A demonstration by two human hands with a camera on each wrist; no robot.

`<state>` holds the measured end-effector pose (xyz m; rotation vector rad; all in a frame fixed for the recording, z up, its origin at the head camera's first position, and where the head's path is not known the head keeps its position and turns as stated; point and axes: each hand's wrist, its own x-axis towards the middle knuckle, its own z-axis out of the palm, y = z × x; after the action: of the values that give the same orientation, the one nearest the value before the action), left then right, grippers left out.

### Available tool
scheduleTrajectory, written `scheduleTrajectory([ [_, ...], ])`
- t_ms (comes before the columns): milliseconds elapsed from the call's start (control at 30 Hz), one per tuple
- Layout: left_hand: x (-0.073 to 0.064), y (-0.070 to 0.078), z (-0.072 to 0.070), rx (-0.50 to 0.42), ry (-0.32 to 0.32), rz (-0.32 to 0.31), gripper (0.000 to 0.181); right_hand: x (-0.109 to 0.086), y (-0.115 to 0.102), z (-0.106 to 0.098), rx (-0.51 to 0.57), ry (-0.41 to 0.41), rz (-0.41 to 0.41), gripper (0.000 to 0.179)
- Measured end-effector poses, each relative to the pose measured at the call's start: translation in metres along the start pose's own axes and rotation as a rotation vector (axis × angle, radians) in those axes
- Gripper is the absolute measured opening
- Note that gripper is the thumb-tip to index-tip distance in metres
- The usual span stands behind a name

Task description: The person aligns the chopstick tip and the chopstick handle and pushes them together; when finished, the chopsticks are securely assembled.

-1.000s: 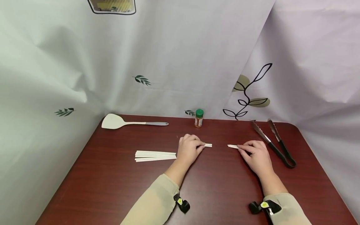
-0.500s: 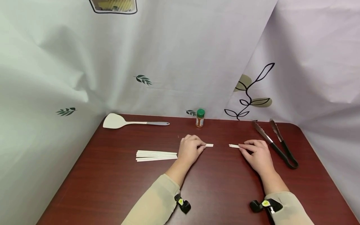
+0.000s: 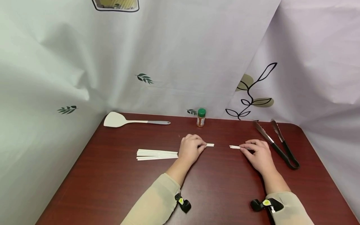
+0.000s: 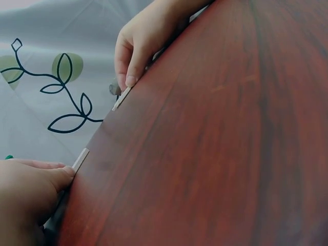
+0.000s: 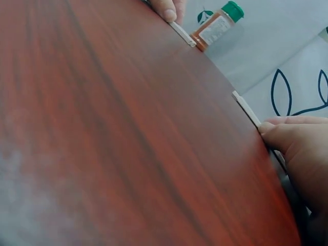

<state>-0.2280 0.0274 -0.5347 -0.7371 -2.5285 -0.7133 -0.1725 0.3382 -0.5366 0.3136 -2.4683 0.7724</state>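
My left hand (image 3: 190, 148) pinches white chopsticks (image 3: 210, 145) between thumb and fingers, low over the brown table (image 3: 213, 187). Their short ends point right; the rest is hidden under the hand. Across a small gap, my right hand (image 3: 258, 154) pinches more white chopsticks (image 3: 235, 147), ends pointing left. In the right wrist view, these chopsticks (image 5: 247, 108) stick out past the thumb tip, close to the tabletop. Left of my left hand, several white chopsticks (image 3: 157, 154) lie side by side, slightly fanned.
A white spatula (image 3: 116, 120) with a grey handle lies at the back left. Behind the hands stands a small spice jar (image 3: 201, 117) with a green lid. Open tongs (image 3: 277, 143) with black handles lie right of my right hand. A pale curtain (image 3: 174, 56) hangs behind the table.
The whole head view has shifted slightly to the right. Both hands keep their hold on the chopsticks, with the same gap between them.
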Motion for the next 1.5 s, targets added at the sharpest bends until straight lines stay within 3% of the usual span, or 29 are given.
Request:
scheduleTrajectory([
  [300,0.001,0.004,-0.001,-0.02,-0.018,-0.015,0.007,-0.002,0.0,-0.005,0.016,-0.014,0.02,0.016],
  [500,0.0,0.007,-0.002,-0.035,-0.021,-0.043,0.022,-0.006,0.001,-0.006,0.027,-0.002,0.018,0.022],
  [700,-0.002,0.008,-0.002,-0.051,0.003,-0.004,0.025,-0.008,-0.001,-0.006,0.016,0.02,0.009,0.024],
  [1067,-0.004,0.008,-0.006,-0.103,0.076,0.095,0.018,-0.005,-0.006,-0.004,0.016,0.145,-0.054,0.025],
  [1267,-0.011,0.007,-0.014,-0.127,0.134,0.127,0.018,-0.003,-0.019,0.006,0.051,0.161,-0.107,0.02],
  [1500,-0.013,0.006,-0.016,-0.124,0.154,0.142,0.016,0.003,-0.037,0.019,0.078,0.174,-0.189,0.018],
])
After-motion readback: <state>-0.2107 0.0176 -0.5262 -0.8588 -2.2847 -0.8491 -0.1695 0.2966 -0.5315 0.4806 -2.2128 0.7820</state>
